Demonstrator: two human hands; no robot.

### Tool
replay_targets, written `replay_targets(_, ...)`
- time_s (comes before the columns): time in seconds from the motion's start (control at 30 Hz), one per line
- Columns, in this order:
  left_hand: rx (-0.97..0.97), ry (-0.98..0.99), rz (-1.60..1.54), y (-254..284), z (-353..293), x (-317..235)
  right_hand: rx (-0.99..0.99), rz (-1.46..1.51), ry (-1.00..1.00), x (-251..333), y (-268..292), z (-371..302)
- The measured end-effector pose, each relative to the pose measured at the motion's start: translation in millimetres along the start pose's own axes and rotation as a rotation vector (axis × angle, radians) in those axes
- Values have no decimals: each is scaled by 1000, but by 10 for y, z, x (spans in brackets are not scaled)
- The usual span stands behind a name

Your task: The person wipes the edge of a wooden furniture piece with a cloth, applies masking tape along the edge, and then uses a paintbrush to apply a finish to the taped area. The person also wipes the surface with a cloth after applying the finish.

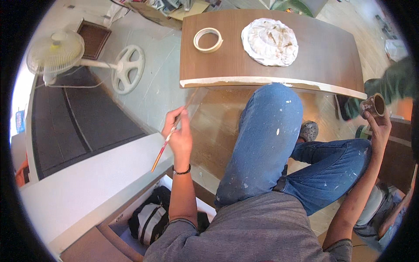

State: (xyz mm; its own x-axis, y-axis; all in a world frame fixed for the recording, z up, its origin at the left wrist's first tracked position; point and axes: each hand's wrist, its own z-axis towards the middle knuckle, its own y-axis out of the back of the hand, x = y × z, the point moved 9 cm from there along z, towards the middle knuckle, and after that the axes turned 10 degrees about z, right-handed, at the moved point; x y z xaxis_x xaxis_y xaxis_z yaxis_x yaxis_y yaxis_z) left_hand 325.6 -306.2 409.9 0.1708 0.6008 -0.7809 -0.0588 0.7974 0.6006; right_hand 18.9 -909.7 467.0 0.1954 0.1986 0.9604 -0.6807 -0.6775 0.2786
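Note:
My left hand (pixel 178 136) is closed round a thin paintbrush (pixel 160 153) with an orange-gold handle end; its far end points up toward the left corner of a brown wooden panel (pixel 222 65) and is blurred. A white coating runs along the panel's near edge. Out to the right, my right hand (pixel 379 126) grips a small stained brown cup (pixel 371 107), its mouth tilted to the right. On the panel lie a roll of masking tape (pixel 220 42) and a crumpled white, plate-shaped thing (pixel 269 42) with brownish stains.
A white fan (pixel 56 51) lies on its side at the far left, near a dark panel (pixel 83 122). A white board (pixel 96 187) stands beside my left arm, with a bag (pixel 150 218) in an open compartment. Another person's green-clad leg (pixel 395 81) is at right; someone else sits lower right.

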Motion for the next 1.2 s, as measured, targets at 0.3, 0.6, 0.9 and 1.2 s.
replay_targets(0.3,157,-46,-137,-465,-84,-397,35,-10,48,169,-154,10)
replay_targets(0.6,192,-75,-78,-577,-40,-416,12,-105,21,174,-149,-52)
replay_targets(0.9,-69,-29,-14,338,13,-271,-6,-172,-9,509,-395,-46)
replay_targets(1.2,-233,-374,-172,686,-126,-1736,16,-186,375,991,-385,113)
